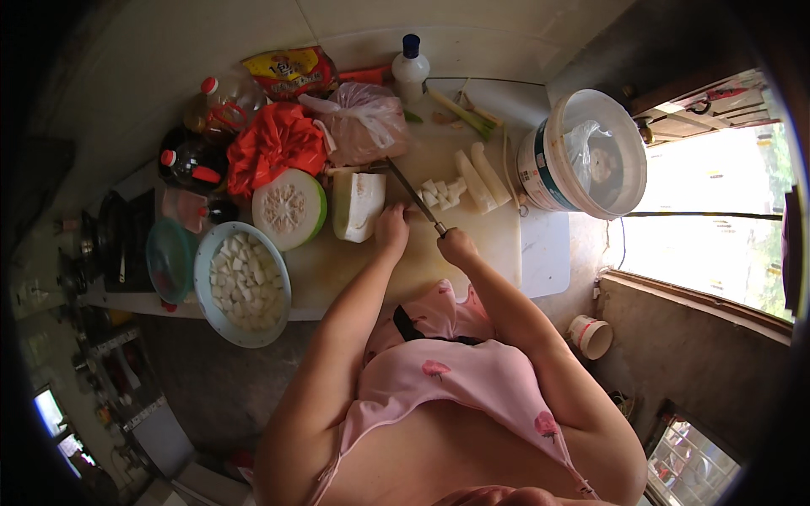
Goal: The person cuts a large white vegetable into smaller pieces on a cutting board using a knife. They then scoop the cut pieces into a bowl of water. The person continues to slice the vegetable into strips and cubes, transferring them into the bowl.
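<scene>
My right hand [457,246] grips the handle of a kitchen knife [414,190], its long blade slanting away to the upper left over the cutting board [468,253]. Close to the left side of the blade, my left hand [393,229] rests with fingers curled; whatever lies under them is hidden. Several white melon cubes [443,193] sit just right of the blade, and two long peeled strips [482,177] lie beyond them. Left of my left hand stands a thick block of winter melon [359,207]. A cut winter melon [289,209] shows its seedy face beside it.
A pale blue basin [204,303] of melon cubes stands at the counter's left front edge. Behind the board are a red plastic bag [278,148], a tied clear bag [367,123], a white bottle [411,69] and scallions [465,114]. A plastic bucket [550,167] stands right.
</scene>
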The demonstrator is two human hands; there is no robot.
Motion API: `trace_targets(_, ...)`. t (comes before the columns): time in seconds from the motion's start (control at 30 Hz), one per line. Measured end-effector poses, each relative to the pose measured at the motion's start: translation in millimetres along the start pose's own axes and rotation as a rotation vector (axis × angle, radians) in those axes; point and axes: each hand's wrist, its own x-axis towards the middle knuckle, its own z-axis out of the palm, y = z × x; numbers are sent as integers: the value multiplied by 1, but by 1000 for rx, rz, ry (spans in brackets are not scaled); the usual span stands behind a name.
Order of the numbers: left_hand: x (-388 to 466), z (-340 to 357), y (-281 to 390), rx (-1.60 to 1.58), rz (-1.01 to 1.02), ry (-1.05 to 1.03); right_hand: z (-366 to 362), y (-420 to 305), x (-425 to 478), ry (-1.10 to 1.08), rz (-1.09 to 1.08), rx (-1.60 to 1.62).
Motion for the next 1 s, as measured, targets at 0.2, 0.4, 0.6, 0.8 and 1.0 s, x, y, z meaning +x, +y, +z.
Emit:
trace_targets(0.2,2,-3,2,-35,-9,-9,13,9,3,83,-30,43)
trace_targets(0.4,1,-2,7,-43,-85,-11,-3,32,-23,94,-120,131)
trace_targets(0.6,11,12,10,-172,-149,51,-34,39,-51,172,-85,171)
trace_targets(0.8,31,23,12,-209,-158,32,-31,59,-50,284,-63,234)
trace_targets(1.0,41,29,34,-201,-28,-54,-30,65,-60,300,-55,251)
